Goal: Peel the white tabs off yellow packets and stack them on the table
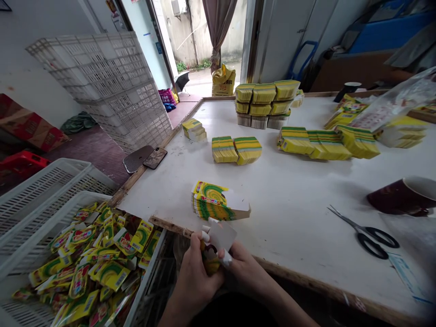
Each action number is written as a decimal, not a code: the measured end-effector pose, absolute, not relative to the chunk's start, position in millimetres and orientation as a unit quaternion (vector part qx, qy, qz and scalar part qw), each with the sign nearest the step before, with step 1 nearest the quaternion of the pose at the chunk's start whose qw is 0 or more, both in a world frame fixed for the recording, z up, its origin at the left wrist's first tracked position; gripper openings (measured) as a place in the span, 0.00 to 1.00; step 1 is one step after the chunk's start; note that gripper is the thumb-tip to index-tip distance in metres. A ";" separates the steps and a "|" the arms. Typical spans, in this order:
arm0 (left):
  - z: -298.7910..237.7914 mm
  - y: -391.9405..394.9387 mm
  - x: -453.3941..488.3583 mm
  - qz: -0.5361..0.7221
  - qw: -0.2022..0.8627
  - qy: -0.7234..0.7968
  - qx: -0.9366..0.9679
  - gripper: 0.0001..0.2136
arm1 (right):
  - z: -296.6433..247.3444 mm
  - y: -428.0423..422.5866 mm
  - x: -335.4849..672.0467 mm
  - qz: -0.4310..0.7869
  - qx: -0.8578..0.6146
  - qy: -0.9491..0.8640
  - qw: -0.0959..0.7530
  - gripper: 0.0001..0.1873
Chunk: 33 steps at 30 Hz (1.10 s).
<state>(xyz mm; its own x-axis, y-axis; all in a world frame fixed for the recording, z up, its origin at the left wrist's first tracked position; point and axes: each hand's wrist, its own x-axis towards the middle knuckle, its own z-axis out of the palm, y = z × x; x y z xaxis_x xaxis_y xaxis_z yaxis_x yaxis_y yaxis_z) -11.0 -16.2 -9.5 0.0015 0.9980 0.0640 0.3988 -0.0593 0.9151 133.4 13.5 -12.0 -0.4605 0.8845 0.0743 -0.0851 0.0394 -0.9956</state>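
Note:
Both my hands meet just below the near edge of the white table (pixel 299 200). My left hand (pixel 195 272) and my right hand (pixel 240 268) are closed on one small folded card packet (pixel 218 240), white side up with yellow print below. White tape or finger cots cover some fingertips. Right beyond my hands, a fanned stack of flat yellow-green cards (pixel 214 202) lies on the table. At my lower left, a white plastic crate (pixel 44 218) holds several finished yellow-green packets (pixel 98 263).
Bundled yellow stacks (pixel 236 150) lie mid-table, with more at the back (pixel 265 102) and right (pixel 327 143). Black scissors (pixel 368 234) and a dark red cup (pixel 402 195) lie at the right. Two phones (pixel 145 158) rest on the left edge. White crates (pixel 112 86) lean against the wall.

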 end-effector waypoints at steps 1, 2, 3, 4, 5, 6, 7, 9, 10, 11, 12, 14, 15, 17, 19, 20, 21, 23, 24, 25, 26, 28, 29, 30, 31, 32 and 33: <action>-9.2 -14.6 -11.3 0.405 0.372 0.583 0.597 0.22 | -8.2 12.8 134.9 0.588 -0.321 -0.634 0.386 0.24; -9.8 -13.1 -10.8 0.412 0.373 0.590 0.586 0.22 | -4.9 12.8 136.0 0.567 -0.309 -0.664 0.378 0.25; -11.1 -11.8 -9.7 0.427 0.370 0.599 0.568 0.23 | -2.4 13.4 136.6 0.542 -0.302 -0.689 0.375 0.27; -12.9 -10.7 -8.2 0.450 0.363 0.609 0.544 0.25 | -1.2 14.8 136.9 0.514 -0.301 -0.709 0.378 0.29; -14.9 -9.9 -6.7 0.475 0.352 0.618 0.518 0.28 | -1.2 16.7 137.1 0.490 -0.304 -0.721 0.385 0.29; -16.9 -9.4 -5.6 0.494 0.339 0.626 0.499 0.30 | -2.5 19.1 137.6 0.473 -0.311 -0.724 0.393 0.29; -18.6 -9.2 -5.5 0.501 0.329 0.630 0.493 0.32 | -4.8 21.5 138.6 0.460 -0.325 -0.722 0.403 0.28; -20.1 -9.4 -8.6 0.484 0.307 0.638 0.514 0.30 | -11.5 25.9 142.3 0.425 -0.355 -0.722 0.413 0.27; -19.8 -9.6 -11.7 0.467 0.293 0.645 0.529 0.28 | -15.0 27.5 144.8 0.407 -0.363 -0.734 0.404 0.27; -18.7 -9.7 -15.6 0.451 0.278 0.651 0.544 0.26 | -18.1 28.6 147.5 0.392 -0.364 -0.754 0.381 0.28; -16.8 -9.6 -19.8 0.437 0.263 0.656 0.557 0.25 | -20.3 29.5 150.2 0.380 -0.359 -0.779 0.346 0.28; -10.8 -9.0 -27.4 0.406 0.240 0.656 0.588 0.25 | -20.4 31.5 154.9 0.362 -0.349 -0.821 0.271 0.27; -7.0 -8.4 -30.4 0.385 0.239 0.652 0.608 0.25 | -17.9 33.3 157.1 0.357 -0.347 -0.832 0.245 0.26; 1.0 -7.0 -34.0 0.341 0.247 0.640 0.642 0.23 | -8.5 39.3 161.8 0.356 -0.340 -0.841 0.223 0.18; 7.5 -5.8 -35.6 0.312 0.259 0.629 0.663 0.22 | 3.6 47.5 166.9 0.372 -0.319 -0.843 0.221 0.12; 9.3 -5.2 -36.0 0.306 0.265 0.623 0.669 0.23 | 8.6 51.3 169.3 0.383 -0.306 -0.843 0.221 0.10; 10.0 -4.8 -36.1 0.302 0.269 0.619 0.673 0.23 | 11.8 54.3 170.9 0.394 -0.294 -0.843 0.219 0.09; 7.4 -4.2 -35.3 0.309 0.275 0.618 0.669 0.23 | 11.0 55.8 170.4 0.405 -0.287 -0.839 0.225 0.10; 4.3 -4.2 -34.2 0.322 0.275 0.623 0.658 0.23 | 7.0 54.1 167.9 0.404 -0.293 -0.833 0.238 0.11; 0.3 -4.3 -32.5 0.345 0.271 0.630 0.641 0.23 | 1.5 51.1 164.0 0.402 -0.303 -0.824 0.261 0.14; -4.2 -4.7 -30.4 0.378 0.268 0.636 0.617 0.24 | -4.6 47.4 159.0 0.398 -0.318 -0.810 0.290 0.18; -12.5 -5.8 -26.2 0.473 0.280 0.639 0.538 0.27 | -14.4 41.0 148.8 0.404 -0.326 -0.779 0.351 0.31; -15.4 -6.2 -25.0 0.535 0.291 0.630 0.481 0.27 | -16.6 40.0 144.6 0.411 -0.325 -0.768 0.367 0.36; -17.0 -6.2 -25.1 0.604 0.307 0.609 0.412 0.26 | -16.6 41.3 141.8 0.410 -0.331 -0.760 0.381 0.39; -17.3 -5.7 -26.7 0.673 0.321 0.576 0.335 0.25 | -14.6 45.1 140.3 0.396 -0.347 -0.756 0.390 0.40; -16.4 -4.6 -29.7 0.736 0.330 0.533 0.254 0.26 | -11.2 51.4 140.0 0.369 -0.375 -0.756 0.391 0.39; -14.6 -3.0 -33.7 0.784 0.336 0.491 0.176 0.28 | -7.1 59.4 140.6 0.326 -0.417 -0.757 0.384 0.36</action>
<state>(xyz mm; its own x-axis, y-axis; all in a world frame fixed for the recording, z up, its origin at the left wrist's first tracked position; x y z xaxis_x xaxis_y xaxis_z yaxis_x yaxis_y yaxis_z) -33.7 -3.0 -14.6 -0.7122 0.6998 -0.0547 -0.3552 -0.2921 0.8880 140.6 59.4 -7.1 -0.3579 0.8813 0.3085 0.3813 0.4395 -0.8133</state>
